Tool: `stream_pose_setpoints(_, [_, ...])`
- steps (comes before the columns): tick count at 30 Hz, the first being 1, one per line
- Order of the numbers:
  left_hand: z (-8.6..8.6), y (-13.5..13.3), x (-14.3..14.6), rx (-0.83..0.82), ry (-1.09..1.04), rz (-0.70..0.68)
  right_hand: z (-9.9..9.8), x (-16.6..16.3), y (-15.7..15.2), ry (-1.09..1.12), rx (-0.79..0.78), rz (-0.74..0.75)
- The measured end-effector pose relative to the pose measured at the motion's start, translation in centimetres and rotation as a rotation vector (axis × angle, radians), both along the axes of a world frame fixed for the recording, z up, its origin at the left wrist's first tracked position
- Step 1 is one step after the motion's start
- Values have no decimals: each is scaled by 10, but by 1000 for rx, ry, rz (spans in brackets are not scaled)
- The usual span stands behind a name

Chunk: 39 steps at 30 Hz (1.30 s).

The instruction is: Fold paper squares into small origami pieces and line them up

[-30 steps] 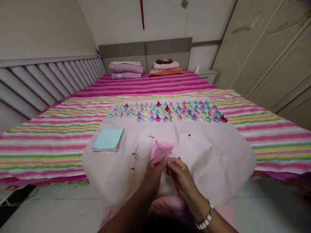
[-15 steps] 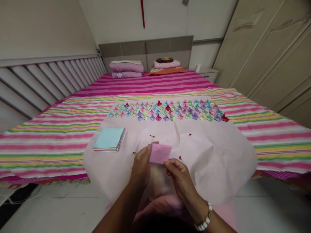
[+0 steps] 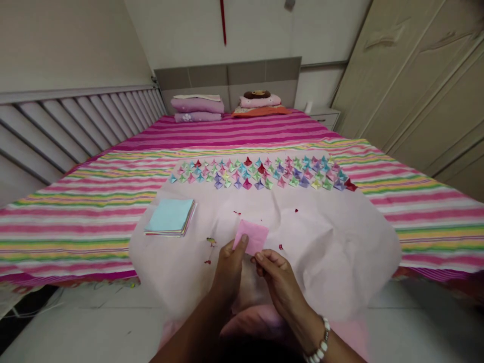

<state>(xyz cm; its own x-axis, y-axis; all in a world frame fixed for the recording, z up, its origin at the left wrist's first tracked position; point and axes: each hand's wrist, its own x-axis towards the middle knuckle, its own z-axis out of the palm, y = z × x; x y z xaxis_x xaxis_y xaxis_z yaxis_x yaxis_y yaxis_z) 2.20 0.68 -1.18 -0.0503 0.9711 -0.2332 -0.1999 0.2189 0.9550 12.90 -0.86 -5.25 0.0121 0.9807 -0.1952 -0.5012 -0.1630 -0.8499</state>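
Between my two hands is a small pink square of paper [image 3: 257,235], tilted above a pale pink sheet [image 3: 287,282]. My left hand [image 3: 229,264] grips its left edge, thumb lying on top of the paper. The thumb and fingertips of my right hand [image 3: 273,267] pinch the lower right corner. To the left sits a stack of square papers [image 3: 170,215], light blue on top with other colours below. Several rows of small folded paper pieces [image 3: 260,174] in many colours spread along the sheet's far side.
Red scraps [image 3: 281,247] and a yellowish scrap [image 3: 210,242] lie around my hands. A striped bedspread [image 3: 86,217] surrounds the sheet. Folded bedding [image 3: 198,106] is piled by the headboard [image 3: 260,75]; a railing [image 3: 75,126] runs along the left, a wardrobe [image 3: 427,91] on the right.
My left hand has shifted down and slightly right along the pink paper, its thumb now on the paper's face. The paper has turned a little, and scraps at the left are uncovered.
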Motion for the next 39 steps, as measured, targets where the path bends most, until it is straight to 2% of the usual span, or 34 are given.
stream_pose_setpoints(6, [-6,-4,4,42,-139,-144,17,5,7,-59,118,26])
stream_pose_setpoints(12, [-2,-4,1,5,-211,-215,22,17,15,-129,111,-39])
stream_pose_setpoints(16, [5,-3,-4,65,-113,-254,18,22,17,-117,126,-90])
stream_pose_setpoints(21, [7,-2,-8,188,89,-284,16,24,14,-169,136,47])
stream_pose_setpoints(26, [2,2,-17,348,243,-142,15,25,14,-202,148,43])
stream_pose_setpoints(32, [2,5,-29,716,482,-156,14,25,13,-226,159,51])
stream_pose_setpoints(35, [4,6,-29,792,468,-178,13,24,13,-228,176,58])
stream_pose_setpoints(39, [6,5,-28,747,407,-227,12,25,13,-203,187,55])
